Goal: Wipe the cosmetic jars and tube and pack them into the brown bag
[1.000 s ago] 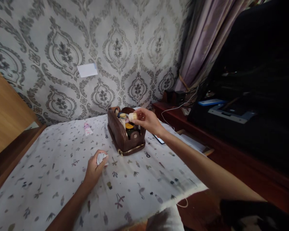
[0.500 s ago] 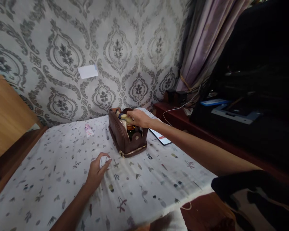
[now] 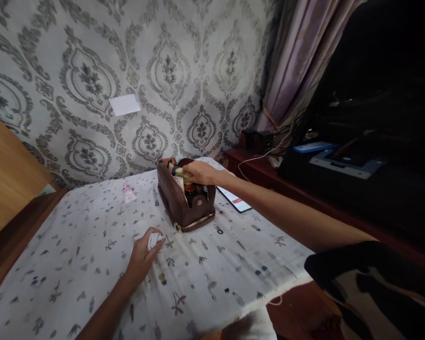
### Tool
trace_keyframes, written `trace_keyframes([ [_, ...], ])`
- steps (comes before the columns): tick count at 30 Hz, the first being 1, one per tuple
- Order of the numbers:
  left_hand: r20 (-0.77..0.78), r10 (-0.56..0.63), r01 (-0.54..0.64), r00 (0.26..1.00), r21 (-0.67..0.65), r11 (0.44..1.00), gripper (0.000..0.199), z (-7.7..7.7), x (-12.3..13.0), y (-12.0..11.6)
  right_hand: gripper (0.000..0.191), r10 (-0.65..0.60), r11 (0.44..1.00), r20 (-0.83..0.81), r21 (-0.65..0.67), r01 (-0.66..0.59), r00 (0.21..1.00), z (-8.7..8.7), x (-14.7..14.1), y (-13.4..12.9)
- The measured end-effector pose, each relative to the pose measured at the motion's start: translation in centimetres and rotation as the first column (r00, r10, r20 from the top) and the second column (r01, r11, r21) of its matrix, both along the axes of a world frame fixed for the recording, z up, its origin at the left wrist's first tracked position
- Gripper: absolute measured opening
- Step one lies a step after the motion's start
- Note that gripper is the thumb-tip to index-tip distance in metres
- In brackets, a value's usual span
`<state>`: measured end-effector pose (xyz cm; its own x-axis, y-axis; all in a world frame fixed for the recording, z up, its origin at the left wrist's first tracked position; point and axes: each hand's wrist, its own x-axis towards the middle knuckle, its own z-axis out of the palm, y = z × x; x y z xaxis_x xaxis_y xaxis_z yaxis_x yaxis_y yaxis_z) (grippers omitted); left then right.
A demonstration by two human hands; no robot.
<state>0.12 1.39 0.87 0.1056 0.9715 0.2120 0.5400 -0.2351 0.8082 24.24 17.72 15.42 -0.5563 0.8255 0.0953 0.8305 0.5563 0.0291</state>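
Note:
A brown leather toiletry bag (image 3: pixel 172 196) stands unzipped on the patterned cloth. My right hand (image 3: pixel 200 172) reaches in over its top, fingers closed on a pale yellow item (image 3: pixel 184 174) whose kind I cannot make out. Something dark blue (image 3: pixel 177 170) shows beside those fingers. Lower in the bag, an amber bottle (image 3: pixel 190 187) is partly visible. My left hand (image 3: pixel 141 252) rests on the cloth in front of the bag, its fingers curled round a crumpled white wad (image 3: pixel 153 241), like tissue or cloth.
A pink and white tube (image 3: pixel 129 193) lies left of the bag on the patterned cloth (image 3: pixel 102 283). To the right lies a tablet (image 3: pixel 235 200) with a lit screen. A white cable (image 3: pixel 257 158) crosses the dark red furniture. A wooden panel (image 3: pixel 14 174) stands at far left.
The view has shifted slightly. My right hand stays in the bag with the pale yellow item, and my left hand keeps the white wad in nearly the same place.

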Motion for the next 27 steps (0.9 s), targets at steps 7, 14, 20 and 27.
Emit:
trace_keyframes([
  [7, -0.041, -0.047, 0.046, 0.998, -0.011, 0.999, 0.033, 0.2, 0.2, -0.1, 0.021, 0.022, 1.0, -0.009, 0.009, -0.022, 1.0, -0.4, -0.1, 0.0],
  [14, -0.075, -0.072, 0.073, 0.995, 0.003, 0.997, 0.032, 0.4, 0.3, -0.2, 0.021, 0.036, 0.999, -0.004, 0.032, -0.036, 0.999, -0.8, 0.0, 0.3],
  [20, -0.097, -0.075, 0.075, 0.992, -0.002, 0.997, 0.032, 0.5, 0.3, -0.2, 0.027, 0.035, 0.999, -0.038, 0.035, -0.034, 0.999, -0.9, 0.5, 0.5],
  [27, -0.131, -0.094, 0.095, 0.987, 0.005, 0.995, 0.031, 0.2, 0.2, -0.1, 0.044, 0.026, 0.999, -0.096, 0.037, -0.023, 0.995, -1.6, 0.8, 1.6],
])
